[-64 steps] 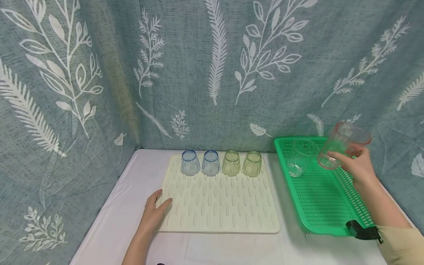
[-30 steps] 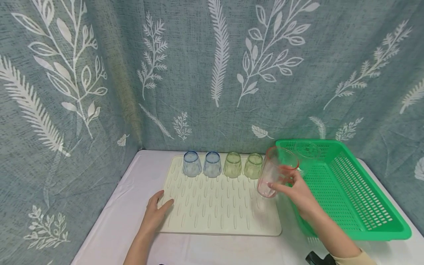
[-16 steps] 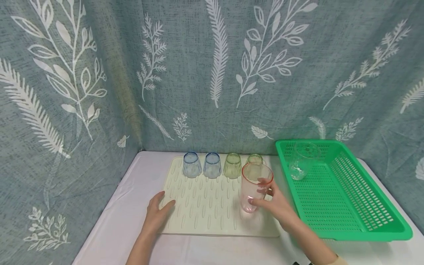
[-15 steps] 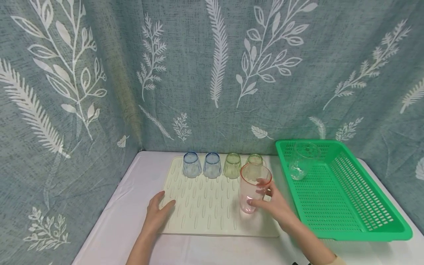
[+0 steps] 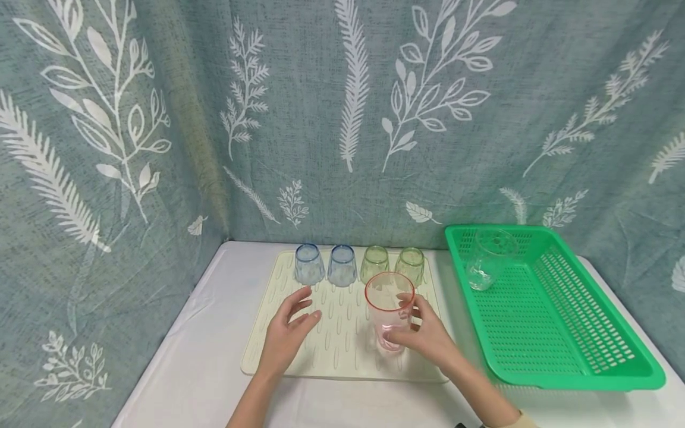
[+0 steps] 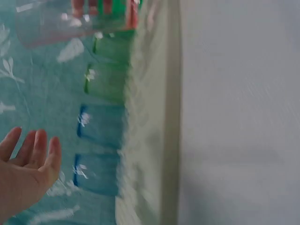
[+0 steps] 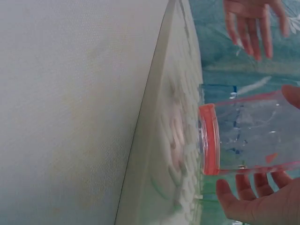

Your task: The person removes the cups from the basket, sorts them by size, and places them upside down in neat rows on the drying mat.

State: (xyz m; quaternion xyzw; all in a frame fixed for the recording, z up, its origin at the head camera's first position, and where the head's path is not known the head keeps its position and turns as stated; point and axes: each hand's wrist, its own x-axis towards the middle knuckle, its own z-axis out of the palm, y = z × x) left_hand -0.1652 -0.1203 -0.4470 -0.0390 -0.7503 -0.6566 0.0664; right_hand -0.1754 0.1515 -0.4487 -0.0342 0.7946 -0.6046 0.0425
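My right hand [image 5: 425,333] grips a clear pink tumbler [image 5: 382,324] over the right half of the cream ribbed mat [image 5: 332,359]. The tumbler's wide red rim faces up, and its thick reddish base [image 7: 210,139] is close over the mat in the right wrist view. My left hand [image 5: 291,333] hovers over the mat's left part, fingers apart and holding nothing. Along the mat's back edge stand two blue glasses [image 5: 308,267] and two green glasses [image 5: 374,266], narrower ends up. The pink tumbler partly overlaps the green pair in the head view.
To the right of the mat sits a green slotted plastic basket [image 5: 535,339]. A clear tumbler [image 5: 484,267] stands in its back left corner. A leaf-patterned curtain [image 5: 321,119] hangs close behind the white-covered table [image 5: 203,333].
The right hand has carried the pink tumbler from the basket leftward over the mat and tilted it upright. My left hand has left the mat's left edge and moved right, toward the tumbler.
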